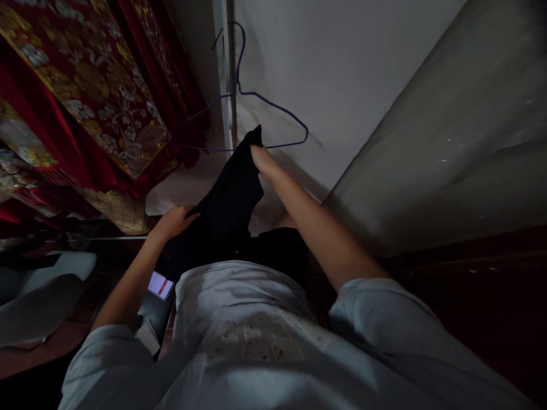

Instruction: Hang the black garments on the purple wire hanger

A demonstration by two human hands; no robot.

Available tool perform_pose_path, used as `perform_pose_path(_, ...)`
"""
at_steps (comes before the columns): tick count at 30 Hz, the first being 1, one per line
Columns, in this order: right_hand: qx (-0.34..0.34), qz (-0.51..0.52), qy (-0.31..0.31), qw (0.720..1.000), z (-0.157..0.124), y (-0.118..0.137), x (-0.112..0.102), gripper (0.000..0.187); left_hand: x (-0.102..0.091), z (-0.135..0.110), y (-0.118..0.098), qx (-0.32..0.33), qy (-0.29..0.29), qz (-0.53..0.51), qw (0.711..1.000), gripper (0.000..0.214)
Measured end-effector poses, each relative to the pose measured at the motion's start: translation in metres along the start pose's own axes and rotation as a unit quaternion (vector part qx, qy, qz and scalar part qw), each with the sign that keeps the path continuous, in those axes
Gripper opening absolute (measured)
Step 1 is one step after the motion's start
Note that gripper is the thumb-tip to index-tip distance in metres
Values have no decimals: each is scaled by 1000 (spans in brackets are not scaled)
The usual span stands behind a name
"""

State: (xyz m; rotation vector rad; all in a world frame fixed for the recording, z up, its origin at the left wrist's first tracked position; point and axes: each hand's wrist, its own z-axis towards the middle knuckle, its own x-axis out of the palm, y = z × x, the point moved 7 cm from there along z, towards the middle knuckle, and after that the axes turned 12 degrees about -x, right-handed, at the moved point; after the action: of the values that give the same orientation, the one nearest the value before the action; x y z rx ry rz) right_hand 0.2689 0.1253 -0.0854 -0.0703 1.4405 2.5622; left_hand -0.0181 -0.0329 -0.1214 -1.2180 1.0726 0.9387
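A black garment (226, 196) stretches up from my lap; its exact kind is hard to make out in the dim light. My right hand (261, 160) grips its upper end, with a dark corner of cloth poking up past the fingers. Lower down and to the left, my left hand (177, 221) pinches the garment's left edge, and some of its fingertips are lost against the dark fabric. Just behind the cloth, a thin purple clothes hanger (273, 103) hangs by its hook from an upright metal rail, with nothing on it.
Red curtains or clothes (106, 85) with gold and silver embroidery hang at the left. A lit phone (160, 285) lies below my left forearm. A pale chair (47, 302) stands at the lower left. A white wall (333, 68) rises ahead, with a grey panel (461, 154) to the right.
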Motion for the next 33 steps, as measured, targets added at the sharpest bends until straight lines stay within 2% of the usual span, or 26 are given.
perform_pose_path(1, 28, -30, -14, 999, 2, -6, -6, 22, -3, 4, 0, 13, 7, 13, 1000, 19)
perform_pose_path(3, 50, -98, -48, 993, 5, -6, -32, 21, -11, 14, 0, 17, -5, 30, 999, 15)
perform_pose_path(6, 9, -177, -44, 983, 7, 11, -73, 27, -30, 35, -9, 14, -60, 29, 998, 17)
perform_pose_path(9, -23, -220, -40, 974, 5, 26, -98, 34, -61, 58, -30, 51, -144, -18, 988, 23)
perform_pose_path(12, -33, -212, -41, 976, -4, 29, -97, 37, -94, 75, -54, 132, -196, -100, 967, 21)
perform_pose_path(16, -79, -164, -61, 981, -21, 28, -80, 36, -116, 92, -83, 190, -136, -184, 955, 19)
perform_pose_path(18, -94, -137, -60, 984, -28, 28, -70, 33, -126, 97, -95, 198, -122, -252, 939, 20)
perform_pose_path(21, -122, -101, -25, 987, -34, 37, -60, 20, -143, 102, -100, 168, -152, -367, 902, 25)
perform_pose_path(23, -168, -87, -30, 981, -34, 53, -68, 7, -149, 107, -100, 150, -159, -373, 902, 32)
perform_pose_path(26, -224, -108, -137, 959, -31, 76, -110, 43, -154, 109, -101, 131, -156, -274, 940, 35)
perform_pose_path(27, -218, -122, -177, 952, -28, 80, -127, 50, -156, 109, -100, 122, -162, -242, 949, 35)
perform_pose_path(29, -153, -142, -199, 957, -19, 75, -156, 40, -163, 107, -98, 101, -183, -201, 957, 36)
perform_pose_path(31, -57, -125, -122, 983, -9, 60, -172, 15, -172, 106, -96, 80, -206, -174, 960, 39)
perform_pose_path(32, -34, -106, -75, 991, -5, 55, -177, 6, -177, 107, -94, 64, -217, -168, 959, 39)
perform_pose_path(33, -37, -81, -40, 995, -3, 54, -182, 8, -182, 109, -90, 45, -228, -171, 958, 37)
